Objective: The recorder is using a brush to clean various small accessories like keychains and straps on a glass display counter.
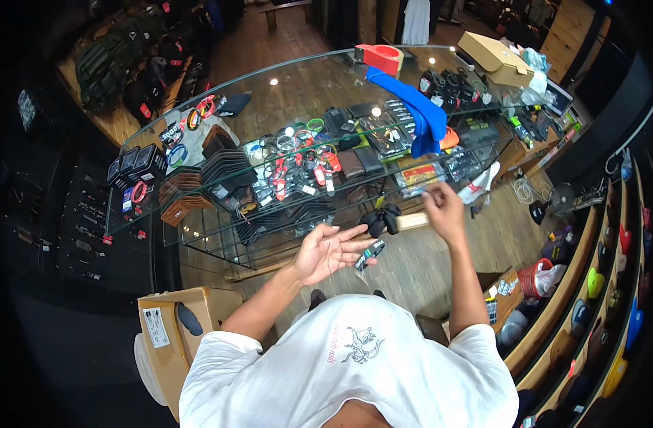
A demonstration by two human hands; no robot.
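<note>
My left hand (329, 254) is held palm up with its fingers spread, in front of the glass counter's edge. Near its fingertips is a bunched black item (381, 220), perhaps fabric. A dark band with lettering (369, 255) lies against or just beyond its lower fingers. My right hand (445, 211) has its fingers curled in, close to one end of a pale rectangular strip (412, 221); whether it grips the strip or anything else I cannot tell. Beyond my right hand, a blue cloth item (425, 115) drapes over the counter.
The glass display counter (300, 80) spans the front, holding wristbands (305, 147) and leather wallets (184, 192). A red tape dispenser (380, 58) and a cardboard box (495, 56) stand at its far side. An open carton (182, 326) is at left; shelves of caps (594, 283) line the right.
</note>
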